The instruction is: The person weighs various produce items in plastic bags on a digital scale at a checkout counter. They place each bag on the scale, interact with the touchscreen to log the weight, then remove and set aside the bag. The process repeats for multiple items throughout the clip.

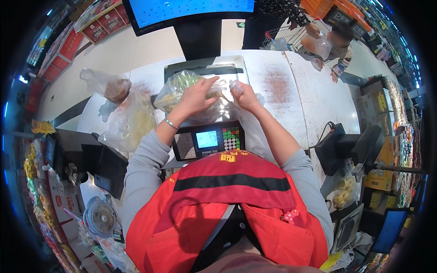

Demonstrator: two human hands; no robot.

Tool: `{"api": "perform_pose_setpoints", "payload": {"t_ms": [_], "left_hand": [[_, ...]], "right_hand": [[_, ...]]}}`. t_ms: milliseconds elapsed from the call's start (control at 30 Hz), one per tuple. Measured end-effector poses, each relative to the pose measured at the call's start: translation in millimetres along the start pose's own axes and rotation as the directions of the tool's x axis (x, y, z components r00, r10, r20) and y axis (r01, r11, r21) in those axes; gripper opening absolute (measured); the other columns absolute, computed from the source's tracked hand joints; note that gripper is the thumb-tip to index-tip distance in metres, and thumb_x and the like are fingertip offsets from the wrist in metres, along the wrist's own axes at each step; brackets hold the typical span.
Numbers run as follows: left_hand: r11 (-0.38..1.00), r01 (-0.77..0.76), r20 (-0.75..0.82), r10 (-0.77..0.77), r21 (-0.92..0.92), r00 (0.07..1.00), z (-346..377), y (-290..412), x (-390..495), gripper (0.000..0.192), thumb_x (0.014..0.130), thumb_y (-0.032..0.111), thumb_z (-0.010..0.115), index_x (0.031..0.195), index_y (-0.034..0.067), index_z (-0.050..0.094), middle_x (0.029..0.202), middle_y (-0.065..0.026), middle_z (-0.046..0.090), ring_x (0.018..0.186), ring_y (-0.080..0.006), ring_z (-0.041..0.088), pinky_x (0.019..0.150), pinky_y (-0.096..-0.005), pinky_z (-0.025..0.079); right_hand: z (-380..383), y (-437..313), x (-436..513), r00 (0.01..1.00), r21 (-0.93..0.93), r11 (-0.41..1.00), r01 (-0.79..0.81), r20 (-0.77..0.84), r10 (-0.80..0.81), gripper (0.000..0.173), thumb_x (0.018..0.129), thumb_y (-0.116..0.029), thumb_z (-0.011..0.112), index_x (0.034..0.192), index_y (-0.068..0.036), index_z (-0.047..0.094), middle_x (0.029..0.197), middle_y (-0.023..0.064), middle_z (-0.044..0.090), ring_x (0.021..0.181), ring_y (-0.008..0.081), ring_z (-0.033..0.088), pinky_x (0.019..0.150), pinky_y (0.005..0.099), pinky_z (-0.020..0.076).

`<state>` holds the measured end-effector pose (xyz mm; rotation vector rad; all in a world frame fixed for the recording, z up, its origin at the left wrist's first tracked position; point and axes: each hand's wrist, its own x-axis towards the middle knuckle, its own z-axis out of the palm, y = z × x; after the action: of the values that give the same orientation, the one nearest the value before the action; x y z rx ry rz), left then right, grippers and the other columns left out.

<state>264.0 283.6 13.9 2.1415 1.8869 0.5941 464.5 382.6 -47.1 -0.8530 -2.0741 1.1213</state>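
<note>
On the metal pan of a counter scale (240, 76) lies a clear plastic bag of green produce (177, 88). My left hand (201, 95) rests on this bag with its fingers spread. Just to the right, my right hand (241, 95) is closed on bunched clear plastic, which seems to be a bag's neck; whether it belongs to the same bag I cannot tell. The scale's lit display and keypad (208, 139) face me, below my hands. Left of the scale sit a bag of pale yellowish produce (131, 119) and a bag with a brown item (117, 89).
A monitor (198, 37) stands beyond the scale. Across the counter (307, 102), a person holds a bag beside a child whose hands are at the edge, near a shopping cart (283, 37). Black devices (341, 146) flank the counter; a small fan (102, 216) is lower left.
</note>
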Motion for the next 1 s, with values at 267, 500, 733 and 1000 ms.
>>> {"api": "perform_pose_setpoints", "payload": {"t_ms": [267,500,733,1000], "left_hand": [[0.957,-0.024,0.124,-0.013,0.290,0.992,10.5,-3.3,33.2,0.028,0.082,0.022,0.064,0.110,0.016,0.062,0.100,-0.0119,0.060,0.088,-0.0329,0.064,0.073,-0.0429,0.052],[0.696,-0.207,-0.313,-0.028,-0.688,0.949,29.8,-43.6,27.2,0.013,0.090,0.007,0.053,0.095,0.003,0.064,0.093,-0.0041,0.062,0.080,-0.0169,0.062,0.074,-0.0322,0.050],[0.515,-0.141,-0.337,-0.310,-0.845,0.889,38.1,-41.7,23.6,0.026,0.101,0.024,0.051,0.089,0.003,0.061,0.076,0.0038,0.054,0.072,-0.0047,0.047,0.063,-0.0216,0.039],[0.031,-0.291,-0.291,-0.226,-0.956,0.930,-38.6,27.6,30.4,0.024,0.102,0.026,0.047,0.090,0.010,0.060,0.078,0.0004,0.059,0.072,-0.0089,0.056,0.065,-0.0254,0.048]], "right_hand": [[-8.2,-21.5,0.6,0.995,0.110,0.994,0.017,0.092,-0.027,0.021,0.090,-0.018,0.053,0.096,-0.001,0.063,0.080,0.0138,0.065,0.073,0.0210,0.060,0.070,0.0346,0.0482],[-62.6,-5.7,-8.9,0.965,0.139,0.966,-0.219,-0.117,0.236,0.017,0.084,-0.009,0.050,0.094,-0.009,0.064,0.086,0.0003,0.061,0.076,0.0126,0.055,0.069,0.0268,0.0463],[-186.7,58.8,-76.0,0.771,0.242,0.875,-0.419,-0.415,0.483,0.023,0.086,-0.016,0.060,0.105,-0.002,0.059,0.092,0.0068,0.063,0.078,0.0160,0.062,0.063,0.0301,0.0495],[-206.9,79.0,-101.8,0.519,0.440,0.802,-0.405,-0.612,0.597,0.011,0.084,-0.009,0.065,0.082,-0.004,0.056,0.068,0.0037,0.056,0.053,0.0152,0.055,0.049,0.0303,0.0433]]}}
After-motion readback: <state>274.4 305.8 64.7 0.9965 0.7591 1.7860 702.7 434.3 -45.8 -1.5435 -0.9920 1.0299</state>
